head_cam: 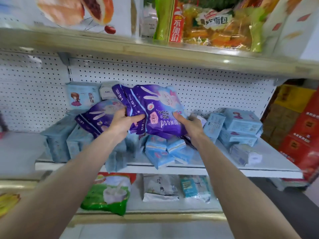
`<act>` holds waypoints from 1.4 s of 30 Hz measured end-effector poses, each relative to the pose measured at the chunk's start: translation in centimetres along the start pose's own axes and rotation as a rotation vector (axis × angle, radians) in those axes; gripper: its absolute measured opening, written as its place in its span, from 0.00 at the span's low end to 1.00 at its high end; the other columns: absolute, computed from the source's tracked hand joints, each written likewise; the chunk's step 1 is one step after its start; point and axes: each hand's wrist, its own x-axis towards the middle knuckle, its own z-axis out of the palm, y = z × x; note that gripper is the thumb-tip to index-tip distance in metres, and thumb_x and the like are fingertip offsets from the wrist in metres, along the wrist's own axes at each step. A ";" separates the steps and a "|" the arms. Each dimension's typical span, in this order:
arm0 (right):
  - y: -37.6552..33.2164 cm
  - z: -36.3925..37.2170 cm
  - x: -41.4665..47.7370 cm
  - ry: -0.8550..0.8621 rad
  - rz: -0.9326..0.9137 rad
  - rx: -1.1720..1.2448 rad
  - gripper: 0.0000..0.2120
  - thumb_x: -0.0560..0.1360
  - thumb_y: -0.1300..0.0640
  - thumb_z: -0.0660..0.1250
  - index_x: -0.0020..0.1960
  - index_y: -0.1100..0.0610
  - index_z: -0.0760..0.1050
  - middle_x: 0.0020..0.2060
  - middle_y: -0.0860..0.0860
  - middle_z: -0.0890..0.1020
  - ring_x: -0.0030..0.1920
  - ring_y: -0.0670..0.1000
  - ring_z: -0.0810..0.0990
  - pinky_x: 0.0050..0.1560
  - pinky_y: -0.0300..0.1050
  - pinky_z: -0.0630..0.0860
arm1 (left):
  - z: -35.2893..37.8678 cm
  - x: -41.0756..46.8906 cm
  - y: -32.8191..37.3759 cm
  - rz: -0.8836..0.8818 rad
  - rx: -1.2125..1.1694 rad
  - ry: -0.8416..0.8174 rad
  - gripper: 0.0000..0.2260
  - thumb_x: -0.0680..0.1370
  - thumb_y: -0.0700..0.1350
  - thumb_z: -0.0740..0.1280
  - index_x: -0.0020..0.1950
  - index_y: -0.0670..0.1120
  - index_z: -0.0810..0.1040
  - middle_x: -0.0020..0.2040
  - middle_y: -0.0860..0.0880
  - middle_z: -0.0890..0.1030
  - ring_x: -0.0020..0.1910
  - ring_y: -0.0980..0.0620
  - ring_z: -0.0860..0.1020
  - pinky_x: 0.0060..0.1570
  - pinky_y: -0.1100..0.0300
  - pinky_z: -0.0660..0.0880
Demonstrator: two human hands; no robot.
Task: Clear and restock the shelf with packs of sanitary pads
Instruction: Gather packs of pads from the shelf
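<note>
Several purple pad packs (151, 107) with a rabbit print are bunched together above the middle shelf (259, 171). My left hand (120, 123) grips their left side, thumb pressed into the wrapping. My right hand (189, 125) grips the bunch's lower right corner. Another purple pack (96, 118) lies tilted just left of my left hand. Light blue pad packs (165, 150) lie in a loose heap on the shelf under the bunch. More blue packs stand at the left (60, 144) and are stacked at the right (241, 128).
A white pegboard (215, 90) backs the shelf. Bread and snack bags (207, 23) fill the shelf above. The shelf below holds a green bag (107, 194) and small packs (195, 188). Red and yellow cartons (302, 131) stand at the right.
</note>
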 end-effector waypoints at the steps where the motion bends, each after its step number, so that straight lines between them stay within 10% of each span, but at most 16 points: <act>1: 0.7 -2.3 -0.4 -0.008 0.005 -0.016 0.36 0.52 0.36 0.81 0.50 0.58 0.80 0.47 0.55 0.86 0.49 0.56 0.84 0.54 0.53 0.80 | 1.4 -1.6 -0.4 -0.007 -0.003 -0.001 0.16 0.73 0.30 0.70 0.59 0.37 0.78 0.45 0.47 0.85 0.43 0.50 0.84 0.50 0.51 0.81; 6: 1.3 -10.9 -3.1 0.069 -0.040 0.015 0.15 0.65 0.53 0.81 0.39 0.56 0.75 0.40 0.56 0.84 0.39 0.55 0.82 0.43 0.49 0.78 | 5.8 -7.2 -1.3 -0.034 -0.065 0.059 0.10 0.75 0.35 0.71 0.55 0.41 0.80 0.46 0.46 0.85 0.42 0.50 0.84 0.44 0.55 0.81; 11: 3.6 -15.9 -6.5 0.096 -0.053 0.058 0.15 0.65 0.60 0.80 0.45 0.61 0.77 0.47 0.59 0.84 0.44 0.58 0.83 0.49 0.53 0.79 | 9.4 -12.9 -3.4 -0.084 -0.083 0.116 0.03 0.77 0.37 0.69 0.49 0.43 0.80 0.34 0.52 0.85 0.33 0.55 0.83 0.33 0.59 0.81; 19: 8.1 -20.5 -11.1 0.111 0.035 -0.003 0.14 0.68 0.58 0.79 0.42 0.58 0.73 0.34 0.49 0.79 0.30 0.45 0.78 0.27 0.32 0.72 | 10.7 -18.0 -7.8 -0.245 0.037 0.106 0.12 0.76 0.38 0.71 0.59 0.41 0.79 0.46 0.45 0.85 0.40 0.50 0.84 0.40 0.54 0.82; 28: 17.5 -22.1 -13.2 0.167 0.235 -0.126 0.21 0.65 0.55 0.81 0.52 0.63 0.79 0.47 0.56 0.85 0.44 0.55 0.84 0.45 0.50 0.82 | 9.6 -21.3 -15.8 -0.431 0.243 0.170 0.12 0.77 0.36 0.69 0.59 0.41 0.77 0.49 0.43 0.82 0.30 0.58 0.81 0.32 0.61 0.81; 33: 23.4 -21.8 -15.4 0.183 0.397 -0.303 0.22 0.67 0.50 0.78 0.55 0.59 0.75 0.49 0.55 0.84 0.47 0.56 0.84 0.50 0.53 0.82 | 7.4 -24.3 -21.7 -0.562 0.368 0.156 0.14 0.76 0.35 0.69 0.62 0.38 0.77 0.55 0.40 0.81 0.43 0.45 0.81 0.52 0.49 0.78; 42: 31.6 -20.7 -19.3 0.163 0.546 -0.452 0.19 0.71 0.49 0.76 0.53 0.56 0.71 0.49 0.53 0.81 0.44 0.52 0.83 0.39 0.44 0.80 | 3.9 -28.4 -29.6 -0.764 0.423 0.187 0.14 0.74 0.40 0.73 0.59 0.41 0.77 0.56 0.38 0.82 0.52 0.39 0.82 0.56 0.41 0.78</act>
